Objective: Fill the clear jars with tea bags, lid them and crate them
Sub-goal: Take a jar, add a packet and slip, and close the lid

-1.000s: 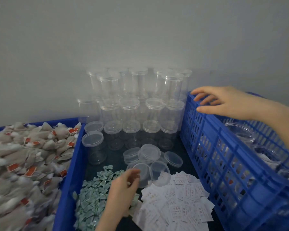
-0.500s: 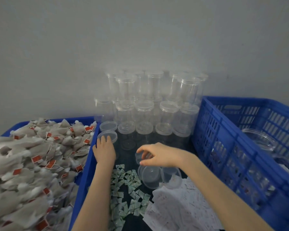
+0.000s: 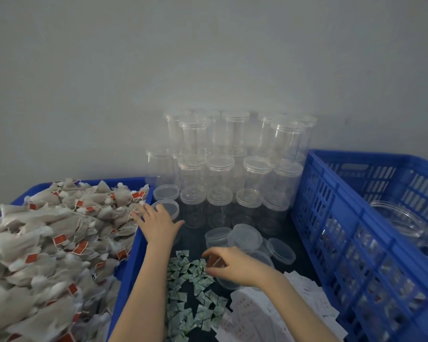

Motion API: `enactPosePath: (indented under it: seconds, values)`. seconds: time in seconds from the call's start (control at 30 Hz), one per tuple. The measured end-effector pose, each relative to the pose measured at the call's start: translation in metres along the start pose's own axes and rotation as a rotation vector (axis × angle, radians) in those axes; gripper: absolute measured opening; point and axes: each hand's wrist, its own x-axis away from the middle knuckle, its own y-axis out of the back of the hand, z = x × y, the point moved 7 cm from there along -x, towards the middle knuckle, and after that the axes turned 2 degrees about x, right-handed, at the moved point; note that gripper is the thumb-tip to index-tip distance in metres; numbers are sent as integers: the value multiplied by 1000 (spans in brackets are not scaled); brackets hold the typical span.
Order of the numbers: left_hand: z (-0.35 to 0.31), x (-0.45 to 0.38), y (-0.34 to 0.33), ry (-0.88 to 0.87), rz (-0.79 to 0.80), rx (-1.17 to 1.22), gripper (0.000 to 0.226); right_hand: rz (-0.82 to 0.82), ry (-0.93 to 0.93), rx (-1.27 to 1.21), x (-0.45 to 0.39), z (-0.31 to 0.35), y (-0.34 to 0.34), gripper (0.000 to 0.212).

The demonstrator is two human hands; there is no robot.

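Empty clear jars (image 3: pixel 219 201) stand stacked in rows against the wall, most with lids on. My left hand (image 3: pixel 158 225) lies with spread fingers against the front-left lidded jar (image 3: pixel 167 208), thumb out to the right. Loose clear lids (image 3: pixel 247 236) lie in a heap in front of the jars. My right hand (image 3: pixel 232 266) has curled fingers and pinches the rim of one clear lid (image 3: pixel 226 283) at the near edge of that heap. Tea bags (image 3: pixel 55 238) with red tags fill the blue bin (image 3: pixel 131 267) on the left.
A tall blue crate (image 3: pixel 331 230) stands on the right, with clear jars (image 3: pixel 400 220) lying inside. Small green packets (image 3: pixel 190 292) and white printed sachets (image 3: pixel 269 314) cover the dark surface between my forearms. A grey wall closes off the back.
My right hand came off the crate's rim and down to the loose lids, where it now pinches one. My left hand moved from the green packets up to the front-left jar.
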Motion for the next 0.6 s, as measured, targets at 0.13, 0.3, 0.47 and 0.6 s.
enactPosePath:
  seconds: [0.13,0.3,0.47,0.6]
  values:
    - [1,-3,1,-17,-78,62,56,-12,-16,0,0,-8,-6,46]
    - [2,0,-2,34,-70,61,83,-9,-20,-28,-1,-10,-13,45]
    - [-3,-10,-13,-29,17,-25,99,-5,-11,-63,1,-12,-19,45]
    - [-4,-16,-16,-53,51,-60,87,6,-9,-73,1,-17,-21,45]
